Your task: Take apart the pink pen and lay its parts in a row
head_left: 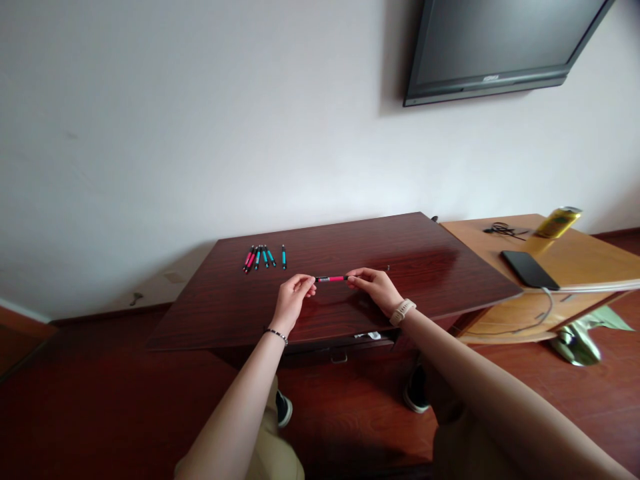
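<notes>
A pink and black pen point(333, 279) is held level above the dark wooden table point(350, 243). My left hand point(294, 298) pinches its left end, and my right hand point(374, 288) pinches the right end. Farther back on the left, several pens point(260, 257) in pink and teal lie side by side on the tabletop. One teal pen point(284, 257) lies slightly apart to their right. Just beyond my right hand is a small dark piece point(388, 268), too small to name.
To the right stands a light wooden cabinet point(480, 240) bearing a black phone point(529, 269) with a white cable, a black cord point(505, 231) and a yellow can point(559, 223). A television point(500, 47) hangs on the wall. Below the table edge is a drawer handle point(339, 358).
</notes>
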